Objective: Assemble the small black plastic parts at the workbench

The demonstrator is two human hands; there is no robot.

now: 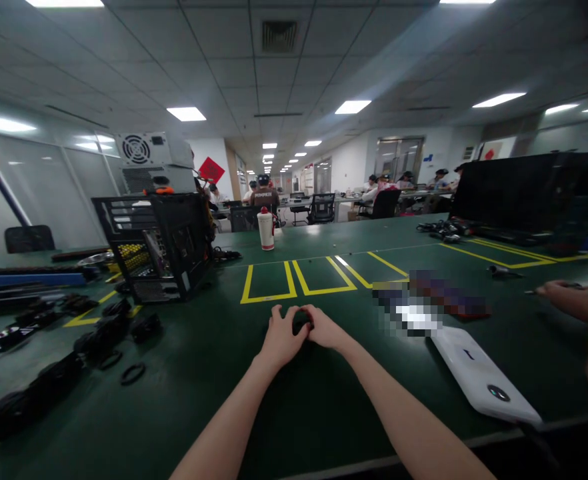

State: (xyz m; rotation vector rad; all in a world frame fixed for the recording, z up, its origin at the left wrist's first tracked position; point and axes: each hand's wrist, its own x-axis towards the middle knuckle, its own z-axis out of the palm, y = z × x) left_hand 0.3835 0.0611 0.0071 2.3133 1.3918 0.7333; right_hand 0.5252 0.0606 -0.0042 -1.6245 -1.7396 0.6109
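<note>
Bare forearms (pixel 224 423), 2, reach in from 5 and 7 o'clock and converge ahead over the green surface (pixel 199 400). Left grip (pixel 284 337) and right grip (pixel 323 327) meet, fingertips close together, curled in on a small dark item (pixel 303 323) between them. Item mostly hidden by fingers; cannot tell how firmly either grip is closed on it.

Just beyond, at 12 o'clock: yellow tape outlines (pixel 269 299) on the surface. At 4: white rounded device (pixel 474 370) with 1 round dark spot. At 3, right edge: another person's hand (pixel 571 299), thin object in its fingers. At 9, row of black bundles (pixel 104 333); at 8, near them, 2 thin dark rings (pixel 126 381) lying flat.

Farther out, 10 o'clock: open black computer case (pixel 174 257), grey metal box (pixel 147 150) with fan grille above it. At 11: white bottle (pixel 267 233), red top, upright. At 2: dark monitor (pixel 514 197). Far 12: seated person (pixel 264 195), dark top.
</note>
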